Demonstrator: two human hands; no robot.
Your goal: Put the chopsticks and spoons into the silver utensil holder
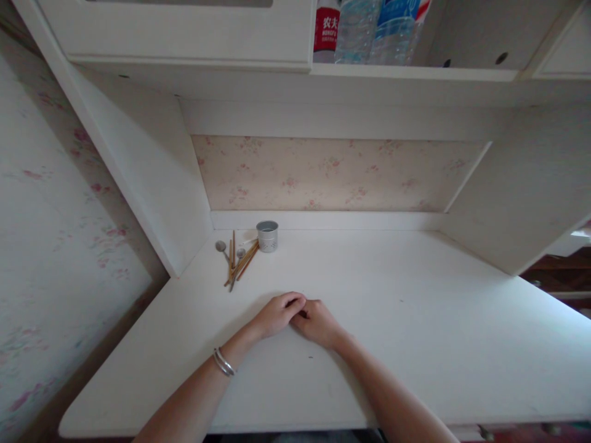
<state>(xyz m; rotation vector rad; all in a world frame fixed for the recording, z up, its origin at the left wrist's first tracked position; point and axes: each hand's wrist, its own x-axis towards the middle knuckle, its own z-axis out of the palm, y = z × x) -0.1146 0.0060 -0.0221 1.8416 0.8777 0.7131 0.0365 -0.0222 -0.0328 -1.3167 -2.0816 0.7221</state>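
My left hand (277, 312) and my right hand (318, 323) rest together on the white desk, their curled fingers meeting. Both are closed, and no object shows in either. Beyond my left hand stands a grey metal utensil holder (268, 237), upright, with small holes near its base. Loose wooden chopsticks (248, 261) lie in a crossed pile beside it on the left. Among them are a spoon (221, 246) at the pile's left edge and a second spoon (241, 253) in its middle.
A white desk (415, 344) spreads under my arms, with a side panel (138, 160) at left and another (530, 184) at right. Overhead, a shelf (410, 74) holds several plastic bottles (355, 31). Flowered wallpaper (323, 172) covers the back.
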